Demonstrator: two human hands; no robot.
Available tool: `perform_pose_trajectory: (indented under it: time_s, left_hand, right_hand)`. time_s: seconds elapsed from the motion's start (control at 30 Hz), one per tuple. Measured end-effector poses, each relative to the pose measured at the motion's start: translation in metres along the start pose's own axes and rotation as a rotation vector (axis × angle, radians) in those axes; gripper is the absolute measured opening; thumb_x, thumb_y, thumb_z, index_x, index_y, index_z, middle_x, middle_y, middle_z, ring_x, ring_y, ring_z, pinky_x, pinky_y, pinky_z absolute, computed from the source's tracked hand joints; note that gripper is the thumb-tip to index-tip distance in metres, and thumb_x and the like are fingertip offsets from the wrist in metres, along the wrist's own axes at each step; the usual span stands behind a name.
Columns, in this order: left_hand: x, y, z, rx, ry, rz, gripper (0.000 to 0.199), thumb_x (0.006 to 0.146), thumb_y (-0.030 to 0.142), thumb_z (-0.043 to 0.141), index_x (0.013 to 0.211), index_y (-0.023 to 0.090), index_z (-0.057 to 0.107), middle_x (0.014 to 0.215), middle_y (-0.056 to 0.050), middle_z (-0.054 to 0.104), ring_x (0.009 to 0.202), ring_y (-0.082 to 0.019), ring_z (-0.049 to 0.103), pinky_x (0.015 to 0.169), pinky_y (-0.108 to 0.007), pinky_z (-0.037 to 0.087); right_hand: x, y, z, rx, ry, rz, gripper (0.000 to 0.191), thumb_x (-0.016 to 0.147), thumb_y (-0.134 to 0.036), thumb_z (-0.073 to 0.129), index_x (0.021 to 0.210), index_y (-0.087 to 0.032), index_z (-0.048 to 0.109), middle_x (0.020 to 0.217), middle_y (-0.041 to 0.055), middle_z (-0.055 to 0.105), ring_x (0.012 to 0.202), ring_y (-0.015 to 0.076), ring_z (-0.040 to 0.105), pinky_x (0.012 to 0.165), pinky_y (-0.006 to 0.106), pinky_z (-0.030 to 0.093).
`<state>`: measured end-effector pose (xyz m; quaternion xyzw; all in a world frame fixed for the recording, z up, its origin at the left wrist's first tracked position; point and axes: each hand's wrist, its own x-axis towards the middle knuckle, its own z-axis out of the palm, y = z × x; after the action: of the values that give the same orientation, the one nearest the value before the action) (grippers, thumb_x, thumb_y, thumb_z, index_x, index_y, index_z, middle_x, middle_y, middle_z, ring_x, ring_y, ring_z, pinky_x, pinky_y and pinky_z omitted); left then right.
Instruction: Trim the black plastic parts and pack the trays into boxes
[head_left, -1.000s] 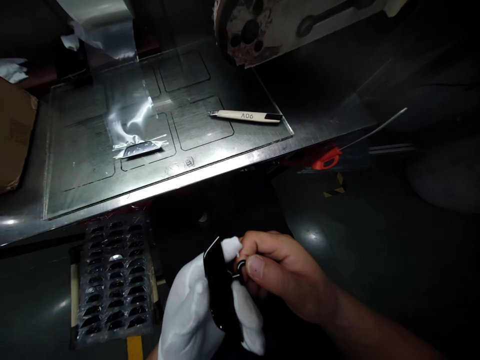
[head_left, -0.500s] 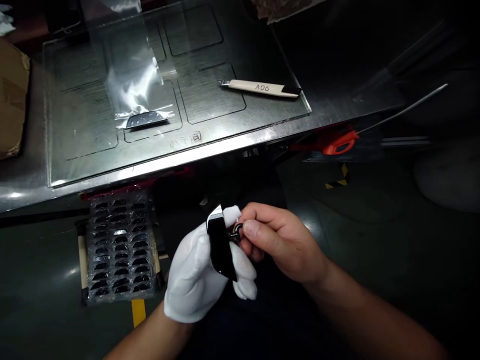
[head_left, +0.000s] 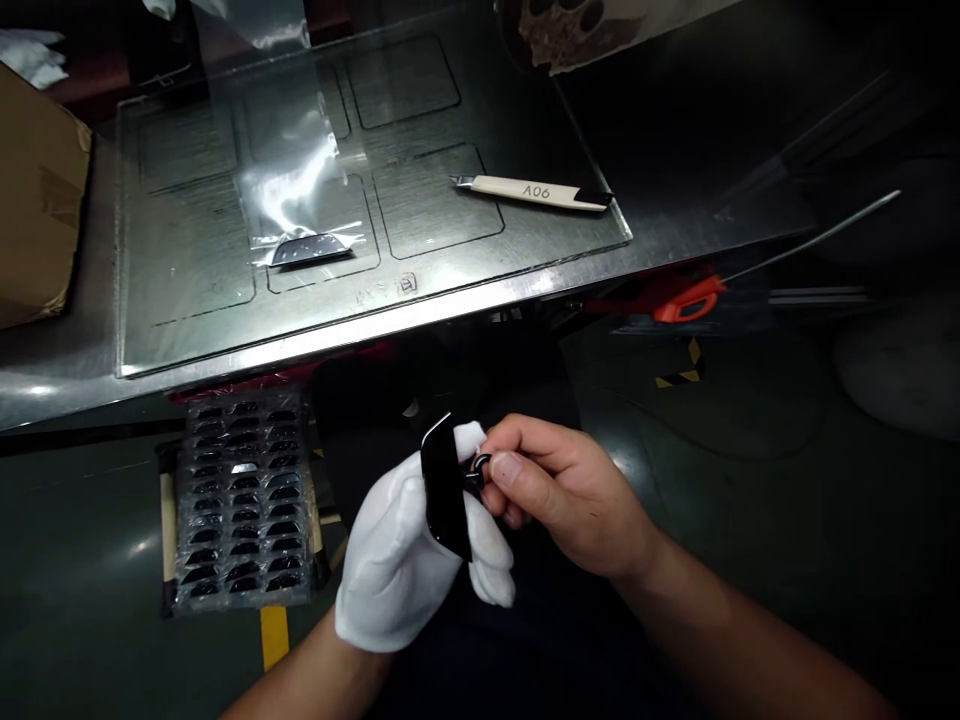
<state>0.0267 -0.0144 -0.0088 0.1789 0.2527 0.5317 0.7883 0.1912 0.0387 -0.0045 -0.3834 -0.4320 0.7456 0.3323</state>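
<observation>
Hands meet low in the middle of the view, below the front edge of a metal table. The left hand, in a white glove, is closed around a flat, glossy black piece, holding it upright with its thin edge towards the camera. The bare right hand pinches a small dark ring between thumb and forefinger, right against the side of the black piece near its top. Whether the ring is joined to the piece cannot be told.

Left of the gloved hand, lower down near the floor, stands a tray wrapped in clear film, with rows of small dark curved parts. On the table above lies a clear sheet marked with rounded rectangles. On it rests a clear plastic bag with one dark curved part at its lower end. Farther right on the sheet lies a cream-coloured utility knife labelled A06. A cardboard box sits at the table's left end. Beyond the table's right edge, an orange handle with a thin metal rod sticks out.
</observation>
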Motion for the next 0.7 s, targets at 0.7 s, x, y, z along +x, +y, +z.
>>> perform_pose_trajectory:
  time_s: [0.7]
  left_hand:
    - [-0.002, -0.002, -0.028, -0.016, 0.153, -0.061, 0.045, 0.099, 0.039, 0.063, 0.141, 0.023, 0.061, 0.093, -0.007, 0.076, 0.082, -0.019, 0.073, 0.073, -0.028, 0.06]
  right_hand:
    - [0.014, 0.003, -0.025, -0.59, -0.146, -0.551, 0.03, 0.095, -0.012, 0.068, 0.123, -0.02, 0.07, 0.122, 0.0085, 0.074, 0.108, 0.018, 0.072, 0.094, 0.028, 0.061]
